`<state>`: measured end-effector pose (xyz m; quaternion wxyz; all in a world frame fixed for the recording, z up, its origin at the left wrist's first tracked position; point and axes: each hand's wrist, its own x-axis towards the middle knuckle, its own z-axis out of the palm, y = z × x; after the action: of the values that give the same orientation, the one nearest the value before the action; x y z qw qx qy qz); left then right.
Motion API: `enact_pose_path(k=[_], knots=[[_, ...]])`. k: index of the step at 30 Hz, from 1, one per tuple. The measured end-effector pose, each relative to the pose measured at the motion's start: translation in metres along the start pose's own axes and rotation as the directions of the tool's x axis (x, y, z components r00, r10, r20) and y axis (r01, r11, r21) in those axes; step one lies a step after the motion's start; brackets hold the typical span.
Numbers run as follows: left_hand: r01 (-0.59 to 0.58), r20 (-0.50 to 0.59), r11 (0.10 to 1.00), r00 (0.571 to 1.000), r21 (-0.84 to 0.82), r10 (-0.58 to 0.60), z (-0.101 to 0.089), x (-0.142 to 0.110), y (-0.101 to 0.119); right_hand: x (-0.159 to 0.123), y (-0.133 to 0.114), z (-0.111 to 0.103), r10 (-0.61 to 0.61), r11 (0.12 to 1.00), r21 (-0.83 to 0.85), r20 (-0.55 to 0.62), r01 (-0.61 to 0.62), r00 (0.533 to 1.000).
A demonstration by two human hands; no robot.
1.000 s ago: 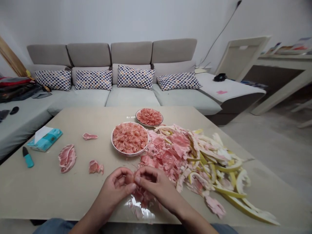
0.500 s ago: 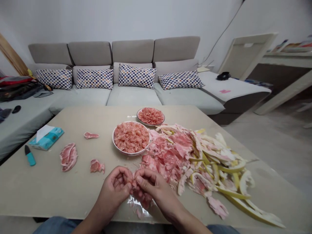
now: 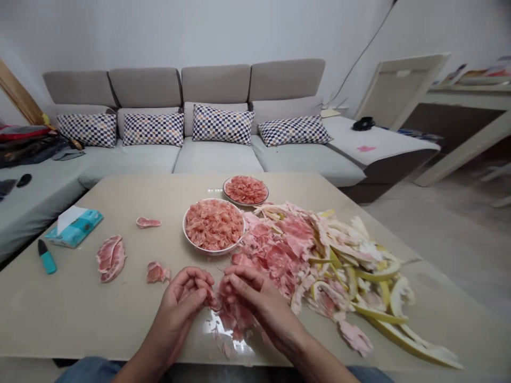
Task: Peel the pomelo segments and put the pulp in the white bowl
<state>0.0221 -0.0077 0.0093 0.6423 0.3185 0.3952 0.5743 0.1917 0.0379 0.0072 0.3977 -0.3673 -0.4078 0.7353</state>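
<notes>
1. Both hands have drifted slightly lower and nearer the counter's (image 3: 72,314) front edge than a second ago, and they remain pressed together over the same pink scraps.
2. Left hand (image 3: 184,298) and right hand (image 3: 255,298) meet at a pomelo segment (image 3: 213,299), the fingers of each curled and clamped on it from opposite sides, just above the counter.
3. Loose bits of pink membrane (image 3: 231,324) lie directly beneath the hands.
4. Beyond them stands a large bowl of peeled pulp (image 3: 213,224), with a smaller bowl (image 3: 245,190) just behind it.
5. To the right, a heap of pink skins and yellow rind (image 3: 339,260) spreads across the counter.
6. Three unpeeled segments (image 3: 110,257) lie to the left, near a tissue pack (image 3: 74,227) and a teal knife (image 3: 47,257).
7. Judging by its look, the segment is light, soft and juicy, liable to crush or slip; pinching the thin membrane at its edge seems the safer hold.
</notes>
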Motion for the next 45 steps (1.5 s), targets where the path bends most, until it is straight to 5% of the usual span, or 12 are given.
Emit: enact_pose_path(k=[3,8,15,18,21,25,28,33,45], knots=[[0.056,0.028,0.996,0.998,-0.074,-0.054,-0.001,0.0,0.004,0.015,-0.024,-0.004,-0.231,0.913,-0.353,-0.032,0.205,0.972],[0.096,0.043,0.99,0.995,-0.107,-0.092,-0.008,0.008,0.002,0.076,-0.068,0.001,-0.624,0.44,-0.759,0.126,0.48,0.772],[0.1,-0.017,0.988,0.995,-0.115,-0.103,-0.013,0.015,0.0,0.146,-0.078,0.013,-0.61,0.25,-0.823,0.275,0.51,0.743],[0.062,-0.056,0.996,0.996,-0.064,-0.065,-0.012,0.012,0.005,0.133,-0.082,0.014,-0.624,0.195,-0.828,0.308,0.525,0.718],[0.023,-0.075,1.0,0.997,-0.021,-0.025,-0.009,0.007,0.009,0.092,-0.08,0.016,-0.656,0.184,-0.832,0.292,0.523,0.696],[-0.044,-0.049,0.998,0.998,0.05,0.046,-0.007,0.004,0.005,0.022,-0.051,0.019,-0.434,0.461,-0.762,0.254,0.456,0.864],[-0.132,-0.009,0.983,0.991,0.13,0.134,-0.007,0.004,-0.003,-0.011,-0.022,0.019,-0.388,0.555,-0.74,0.173,0.379,0.906],[-0.286,0.05,0.925,0.958,0.252,0.282,-0.004,0.004,-0.012,-0.019,-0.005,0.015,-0.51,0.471,-0.739,0.218,0.482,0.832],[-0.164,-0.029,0.932,0.983,0.324,0.183,0.004,0.003,-0.018,-0.019,0.009,0.007,-0.661,0.122,-0.826,0.346,0.55,0.666]])
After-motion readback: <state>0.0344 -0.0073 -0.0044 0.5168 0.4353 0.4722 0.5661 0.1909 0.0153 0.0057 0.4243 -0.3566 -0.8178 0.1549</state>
